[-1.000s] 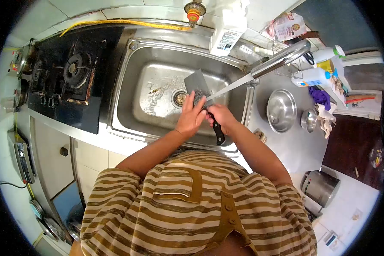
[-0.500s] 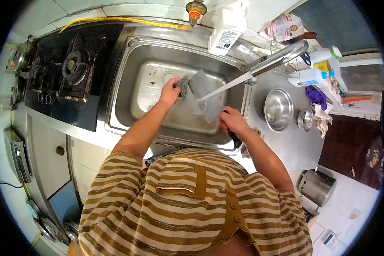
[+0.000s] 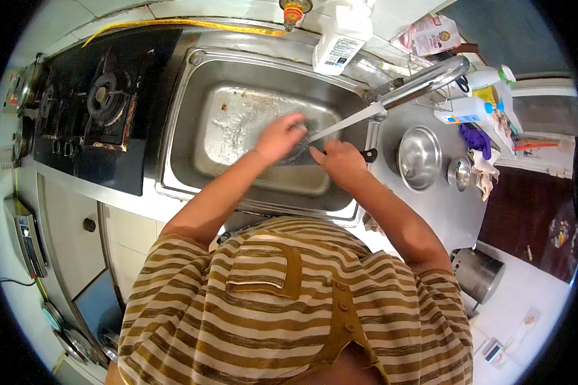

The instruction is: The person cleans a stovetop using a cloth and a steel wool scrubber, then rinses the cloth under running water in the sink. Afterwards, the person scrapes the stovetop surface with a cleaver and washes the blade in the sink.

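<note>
Over the steel sink [image 3: 196,151], my right hand [image 3: 341,163] is closed round the black handle [image 3: 370,155] of a cleaver. Its broad blade [image 3: 295,158] points left and is partly hidden by my left hand and by water. My left hand [image 3: 280,138] is at the blade, fingers curled on a grey steel wool scourer [image 3: 310,124], which is blurred and mostly covered. A stream of water [image 3: 347,122] runs from the chrome faucet [image 3: 430,80] onto the blade beside my left fingers.
A black gas stove [image 3: 99,102] adjoins the sink on the left. Behind stands a white bottle [image 3: 341,42]. On the right counter are a large steel bowl [image 3: 419,159], a small bowl [image 3: 459,173] and a purple cloth [image 3: 474,142]. Small brown scraps lie in the sink.
The cleaver has turned from standing up, blade away from me, to lying nearly level, handle to the right. My left hand with the scourer has moved right; my right hand has moved slightly up.
</note>
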A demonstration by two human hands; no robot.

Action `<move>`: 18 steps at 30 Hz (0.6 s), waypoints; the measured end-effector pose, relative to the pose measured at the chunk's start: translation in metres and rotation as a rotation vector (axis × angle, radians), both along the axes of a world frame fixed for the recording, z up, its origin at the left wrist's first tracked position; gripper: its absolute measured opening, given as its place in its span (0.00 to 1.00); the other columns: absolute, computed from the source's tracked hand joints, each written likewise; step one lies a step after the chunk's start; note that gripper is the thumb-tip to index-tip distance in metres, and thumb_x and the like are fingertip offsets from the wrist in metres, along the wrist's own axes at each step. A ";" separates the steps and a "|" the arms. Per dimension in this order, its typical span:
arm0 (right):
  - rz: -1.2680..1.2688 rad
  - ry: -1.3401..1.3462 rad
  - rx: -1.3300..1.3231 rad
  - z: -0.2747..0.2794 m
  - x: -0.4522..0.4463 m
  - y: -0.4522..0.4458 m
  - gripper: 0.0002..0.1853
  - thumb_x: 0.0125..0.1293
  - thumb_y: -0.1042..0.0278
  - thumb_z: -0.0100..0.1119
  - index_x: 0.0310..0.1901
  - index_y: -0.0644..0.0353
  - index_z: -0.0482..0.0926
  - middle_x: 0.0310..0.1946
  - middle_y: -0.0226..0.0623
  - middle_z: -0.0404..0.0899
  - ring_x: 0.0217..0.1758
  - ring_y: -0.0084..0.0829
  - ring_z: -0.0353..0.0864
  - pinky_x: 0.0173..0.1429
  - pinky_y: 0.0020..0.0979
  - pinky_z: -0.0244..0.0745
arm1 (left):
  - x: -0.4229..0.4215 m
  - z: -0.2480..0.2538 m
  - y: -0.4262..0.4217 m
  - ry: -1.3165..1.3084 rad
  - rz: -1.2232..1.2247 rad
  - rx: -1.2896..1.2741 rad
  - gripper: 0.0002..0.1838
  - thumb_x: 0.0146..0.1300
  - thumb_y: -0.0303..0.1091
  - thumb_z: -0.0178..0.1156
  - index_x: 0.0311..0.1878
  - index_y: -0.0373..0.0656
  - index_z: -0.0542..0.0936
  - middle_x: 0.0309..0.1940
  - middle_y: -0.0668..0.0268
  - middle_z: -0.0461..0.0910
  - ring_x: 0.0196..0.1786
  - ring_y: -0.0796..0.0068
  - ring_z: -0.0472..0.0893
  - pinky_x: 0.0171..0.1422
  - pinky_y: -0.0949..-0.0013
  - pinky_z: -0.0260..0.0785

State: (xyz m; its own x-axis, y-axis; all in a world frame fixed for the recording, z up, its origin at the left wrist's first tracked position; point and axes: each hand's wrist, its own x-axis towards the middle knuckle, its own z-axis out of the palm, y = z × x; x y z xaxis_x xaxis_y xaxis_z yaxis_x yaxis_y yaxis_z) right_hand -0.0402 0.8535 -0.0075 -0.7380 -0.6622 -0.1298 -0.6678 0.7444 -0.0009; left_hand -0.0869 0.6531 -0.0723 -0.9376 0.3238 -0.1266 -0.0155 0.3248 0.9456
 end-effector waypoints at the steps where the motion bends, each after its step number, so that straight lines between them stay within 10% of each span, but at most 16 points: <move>1: 0.030 -0.028 0.030 0.001 -0.002 -0.005 0.11 0.56 0.70 0.55 0.42 0.54 0.77 0.31 0.37 0.74 0.35 0.38 0.80 0.38 0.37 0.77 | 0.009 0.001 0.010 0.128 -0.104 -0.126 0.17 0.63 0.35 0.58 0.55 0.46 0.78 0.49 0.57 0.78 0.53 0.59 0.76 0.59 0.63 0.67; 12: 0.106 -0.038 -0.022 0.007 -0.001 0.019 0.14 0.56 0.67 0.54 0.45 0.47 0.79 0.31 0.32 0.72 0.36 0.34 0.78 0.37 0.36 0.74 | 0.025 -0.097 -0.074 0.007 -0.278 -0.571 0.17 0.55 0.28 0.60 0.49 0.52 0.81 0.41 0.51 0.81 0.45 0.48 0.80 0.52 0.56 0.71; 18: 0.057 -0.013 -0.026 0.017 -0.004 0.021 0.13 0.56 0.67 0.54 0.44 0.50 0.79 0.31 0.34 0.73 0.36 0.36 0.79 0.39 0.37 0.75 | 0.008 -0.089 -0.092 -0.216 0.150 -0.184 0.16 0.60 0.29 0.59 0.53 0.48 0.79 0.40 0.59 0.83 0.41 0.62 0.81 0.50 0.64 0.72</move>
State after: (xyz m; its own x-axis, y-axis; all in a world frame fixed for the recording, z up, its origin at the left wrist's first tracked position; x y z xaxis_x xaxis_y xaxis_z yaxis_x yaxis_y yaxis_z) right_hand -0.0445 0.8743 0.0098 -0.6973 -0.7064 -0.1218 -0.7089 0.7047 -0.0288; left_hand -0.0786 0.5608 -0.1611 -0.9183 0.1368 -0.3714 -0.2702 0.4689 0.8409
